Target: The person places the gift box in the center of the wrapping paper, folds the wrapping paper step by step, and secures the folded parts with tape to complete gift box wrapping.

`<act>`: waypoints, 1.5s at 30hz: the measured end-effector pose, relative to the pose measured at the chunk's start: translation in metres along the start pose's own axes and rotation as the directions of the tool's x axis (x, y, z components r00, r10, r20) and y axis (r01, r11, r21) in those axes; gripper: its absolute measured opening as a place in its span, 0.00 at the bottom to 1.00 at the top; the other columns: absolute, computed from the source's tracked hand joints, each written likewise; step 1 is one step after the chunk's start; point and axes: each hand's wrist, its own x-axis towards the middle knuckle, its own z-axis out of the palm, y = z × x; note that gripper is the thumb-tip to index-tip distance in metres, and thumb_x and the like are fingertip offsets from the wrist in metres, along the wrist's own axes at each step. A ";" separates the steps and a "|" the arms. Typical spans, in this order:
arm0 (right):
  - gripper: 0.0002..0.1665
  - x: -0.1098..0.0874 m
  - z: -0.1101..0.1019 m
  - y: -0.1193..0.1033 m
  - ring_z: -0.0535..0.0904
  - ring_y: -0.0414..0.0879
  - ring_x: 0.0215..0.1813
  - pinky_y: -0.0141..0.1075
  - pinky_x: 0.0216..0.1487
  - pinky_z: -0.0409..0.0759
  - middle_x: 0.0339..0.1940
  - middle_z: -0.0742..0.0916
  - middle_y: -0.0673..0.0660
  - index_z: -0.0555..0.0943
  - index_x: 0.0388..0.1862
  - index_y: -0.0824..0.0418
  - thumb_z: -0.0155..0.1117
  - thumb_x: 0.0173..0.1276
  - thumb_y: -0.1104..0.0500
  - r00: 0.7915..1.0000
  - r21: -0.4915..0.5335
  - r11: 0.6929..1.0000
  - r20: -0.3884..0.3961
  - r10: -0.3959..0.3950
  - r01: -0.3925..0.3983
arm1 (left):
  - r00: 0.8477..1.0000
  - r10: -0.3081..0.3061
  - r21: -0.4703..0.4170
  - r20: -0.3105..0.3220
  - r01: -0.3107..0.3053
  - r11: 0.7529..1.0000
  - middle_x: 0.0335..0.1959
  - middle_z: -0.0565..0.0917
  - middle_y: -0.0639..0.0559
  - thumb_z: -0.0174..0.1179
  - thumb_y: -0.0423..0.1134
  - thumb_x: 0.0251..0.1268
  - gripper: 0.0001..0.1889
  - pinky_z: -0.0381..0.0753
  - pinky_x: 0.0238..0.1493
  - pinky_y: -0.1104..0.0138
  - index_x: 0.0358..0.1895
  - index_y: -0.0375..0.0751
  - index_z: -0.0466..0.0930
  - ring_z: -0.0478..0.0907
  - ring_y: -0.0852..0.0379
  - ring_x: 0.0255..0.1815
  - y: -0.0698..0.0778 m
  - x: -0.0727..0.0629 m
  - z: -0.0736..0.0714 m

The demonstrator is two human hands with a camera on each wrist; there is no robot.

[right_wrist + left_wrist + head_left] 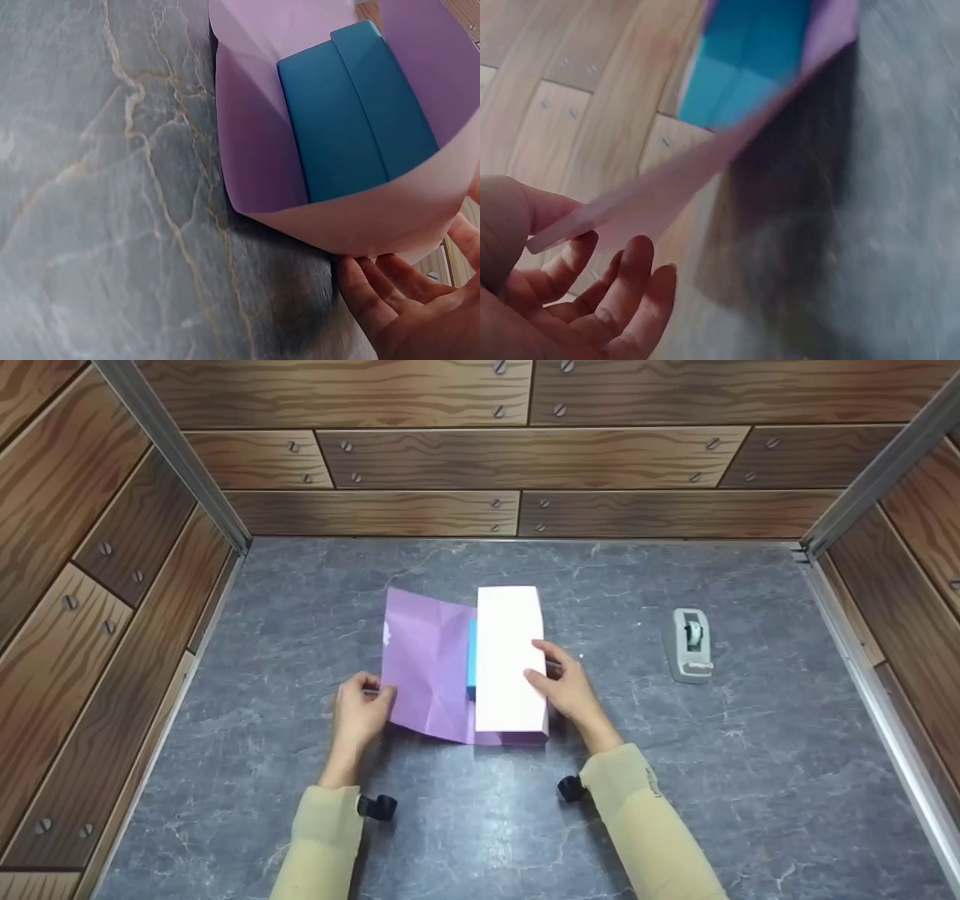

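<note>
A sheet of purple paper (427, 660) with a white reverse lies on the grey floor, both sides raised. Inside it sits a blue box (341, 112), mostly hidden in the head view by the white flap (508, 660) folded over it. At the sheet's left edge, my left hand (362, 706) pinches the paper between thumb and fingers; the left wrist view shows that edge lifted. My right hand (570, 686) rests its fingertips and thumb against the white outer side of the right flap. Its fingers touch the paper from outside in the right wrist view.
A grey tape dispenser (690, 645) with a roll of tape stands to the right, apart from both hands. Wood-patterned walls (420, 457) enclose the marbled surface (465, 825) at the back and sides.
</note>
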 end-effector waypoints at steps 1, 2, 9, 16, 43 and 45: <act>0.32 0.000 0.000 0.001 0.76 0.65 0.57 0.55 0.57 0.74 0.60 0.76 0.73 0.70 0.68 0.70 0.65 0.66 0.67 1.000 0.012 1.000 0.000 -0.005 0.005 | 1.000 0.012 -0.015 0.000 -0.012 1.000 0.30 0.85 0.43 0.62 0.34 0.58 0.05 0.81 0.34 0.61 0.29 0.36 0.79 0.84 0.51 0.33 0.003 -0.002 0.000; 0.33 0.000 0.000 0.001 0.76 0.64 0.57 0.55 0.57 0.74 0.61 0.76 0.72 0.70 0.69 0.69 0.66 0.66 0.66 1.000 0.014 1.000 0.000 -0.007 0.007 | 1.000 0.023 -0.025 0.001 -0.023 0.999 0.30 0.85 0.44 0.62 0.34 0.58 0.05 0.81 0.33 0.62 0.28 0.37 0.79 0.84 0.51 0.33 0.007 -0.003 0.000; 0.32 -0.002 0.000 -0.001 0.77 0.59 0.57 0.50 0.58 0.75 0.61 0.78 0.67 0.72 0.69 0.62 0.68 0.66 0.63 1.000 -0.013 1.000 -0.007 0.015 -0.015 | 0.987 0.161 -0.158 -0.010 -0.161 0.974 0.36 0.87 0.41 0.64 0.29 0.55 0.06 0.79 0.35 0.69 0.23 0.36 0.80 0.83 0.52 0.33 0.027 -0.008 0.007; 0.33 -0.001 -0.001 0.000 0.75 0.59 0.59 0.52 0.59 0.73 0.63 0.77 0.66 0.72 0.70 0.59 0.68 0.66 0.61 1.000 -0.035 0.999 -0.001 0.028 -0.028 | 0.975 0.222 -0.230 0.029 -0.209 0.950 0.42 0.86 0.38 0.62 0.27 0.54 0.06 0.81 0.37 0.67 0.22 0.36 0.79 0.84 0.50 0.36 0.046 -0.007 0.021; 0.33 -0.009 -0.005 -0.019 0.77 0.64 0.56 0.43 0.50 0.80 0.60 0.77 0.72 0.70 0.68 0.70 0.67 0.65 0.67 0.999 0.087 0.996 0.024 0.026 -0.028 | 0.837 0.374 -0.141 0.400 -0.346 0.927 0.47 0.85 0.40 0.58 0.28 0.59 0.04 0.74 0.30 0.70 0.28 0.39 0.78 0.74 0.61 0.26 0.092 -0.014 0.083; 0.32 -0.013 -0.006 -0.029 0.77 0.64 0.56 0.43 0.50 0.80 0.59 0.77 0.73 0.70 0.67 0.71 0.66 0.65 0.68 0.999 0.080 0.997 0.028 0.017 -0.020 | 0.825 0.375 -0.110 0.423 -0.364 0.925 0.39 0.86 0.42 0.58 0.29 0.61 0.02 0.70 0.26 0.70 0.31 0.38 0.79 0.68 0.62 0.21 0.093 -0.015 0.085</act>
